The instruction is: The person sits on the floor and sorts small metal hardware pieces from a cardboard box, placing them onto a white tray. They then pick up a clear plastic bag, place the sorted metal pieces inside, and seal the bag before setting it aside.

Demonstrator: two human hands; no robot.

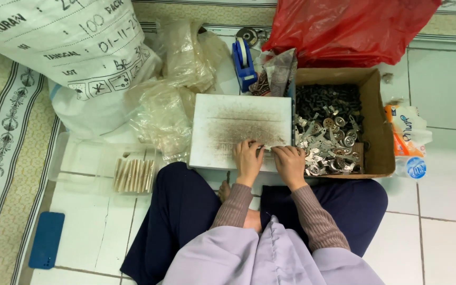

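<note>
We note the left hand (pixel 248 159) and right hand (pixel 289 161) side by side on the near edge of the smudged white board (pixel 228 119), fingers curled, pinching a small clear packet (pixel 266 147) between them. Just right of the board stands a cardboard box (pixel 373 113) of metal parts (pixel 329 138).

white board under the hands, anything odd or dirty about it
Yes. The white board carries a dark, sooty smear across its middle, heaviest just above the left hand and right hand. Its edges stay cleaner. It looks like grime rubbed off the metal parts in the cardboard box beside it.
</note>
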